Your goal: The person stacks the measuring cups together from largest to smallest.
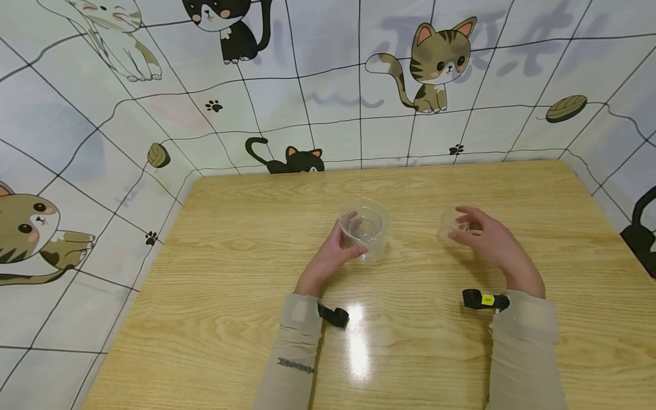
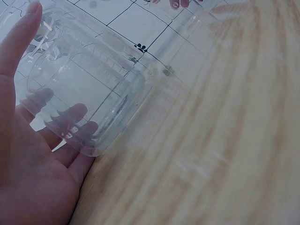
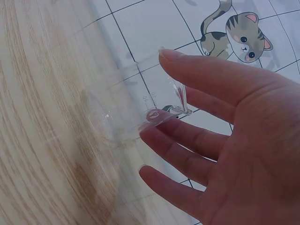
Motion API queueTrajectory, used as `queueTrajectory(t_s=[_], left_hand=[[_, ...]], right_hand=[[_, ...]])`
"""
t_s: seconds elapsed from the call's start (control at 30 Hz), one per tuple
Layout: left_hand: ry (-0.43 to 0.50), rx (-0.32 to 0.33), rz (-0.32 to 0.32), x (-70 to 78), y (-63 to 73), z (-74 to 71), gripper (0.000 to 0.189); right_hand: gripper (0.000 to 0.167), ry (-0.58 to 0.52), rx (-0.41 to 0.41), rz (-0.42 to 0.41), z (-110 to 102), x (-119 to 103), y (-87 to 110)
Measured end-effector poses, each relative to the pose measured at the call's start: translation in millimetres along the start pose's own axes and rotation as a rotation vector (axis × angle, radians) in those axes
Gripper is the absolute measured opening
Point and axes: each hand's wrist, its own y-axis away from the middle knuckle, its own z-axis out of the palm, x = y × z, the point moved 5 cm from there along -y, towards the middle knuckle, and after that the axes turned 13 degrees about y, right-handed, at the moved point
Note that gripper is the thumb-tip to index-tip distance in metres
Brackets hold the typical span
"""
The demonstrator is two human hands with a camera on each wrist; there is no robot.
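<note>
My left hand grips a large clear plastic beaker around its left side, thumb in front and fingers behind. The left wrist view shows its printed scale and what looks like clear liquid low in the beaker; the level is hard to judge. To the right, my right hand holds a small clear measuring beaker near its rim between thumb and fingers. Faint graduation marks show on this small beaker, which stands upright on the table. I cannot tell whether it contains anything.
A wood-grain table lies under both hands. Behind it and at its sides hangs a white gridded backdrop with cartoon cats. Dark wrist cameras sit on the left sleeve and the right sleeve.
</note>
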Motion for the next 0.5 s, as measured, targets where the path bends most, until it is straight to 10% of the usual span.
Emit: queueTrajectory(t_s=[0.5], left_hand=[[-0.010,0.002,0.002,14.9,6.2,5.9,0.079]], right_hand=[[0.076,-0.005,-0.049,-0.011,2,1,-1.6]])
